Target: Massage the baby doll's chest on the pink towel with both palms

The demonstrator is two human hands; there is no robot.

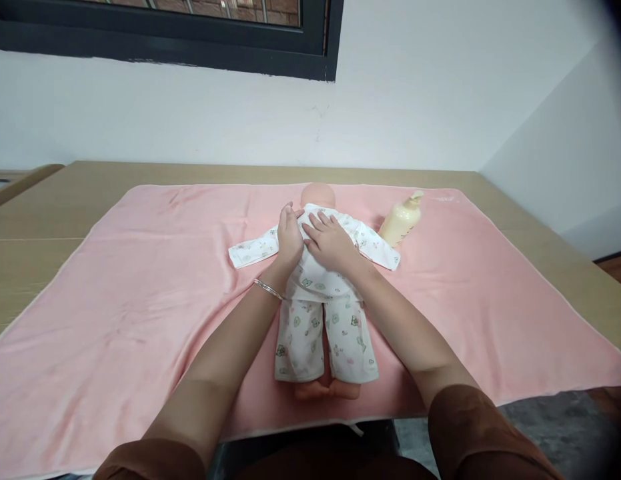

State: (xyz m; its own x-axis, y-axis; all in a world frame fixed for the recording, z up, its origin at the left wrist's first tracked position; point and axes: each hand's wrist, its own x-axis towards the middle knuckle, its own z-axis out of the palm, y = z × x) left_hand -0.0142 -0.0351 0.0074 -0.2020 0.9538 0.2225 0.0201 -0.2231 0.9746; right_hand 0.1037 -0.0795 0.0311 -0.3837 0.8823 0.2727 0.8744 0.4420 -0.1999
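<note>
Closest to the camera are two brown sleeves [155,460], with bare arms reaching out of them. The left arm wears a shiny bracelet [269,289]. The left hand [290,237] is curled a bit like a cup. Its fingers point up and its thumb stretches over the doll's top. It rests against the doll and is not squeezing it. The doll [317,287] lies stretched out between the two arms, right under the hands. Its round head [318,195] is just past the fingers, and its bare feet [313,390] point back toward the person. It has a white shirt and white pants with little pictures on them. The right hand [331,243] lies flat on the middle of the shirt with its fingers spread out, holding on to nothing. The two hands are close together and hide part of the shirt.

Around them, on the left, is the bare wooden table [20,267]. A big pink blanket [115,300] covers most of it, with wrinkles near the left arm. A dark window frame [165,47] is up on the white wall [415,100]. On the right, a bottle [401,222] of something creamy is tilted over. The doll's sleeve [380,252] is between the right hand and the bottle.
</note>
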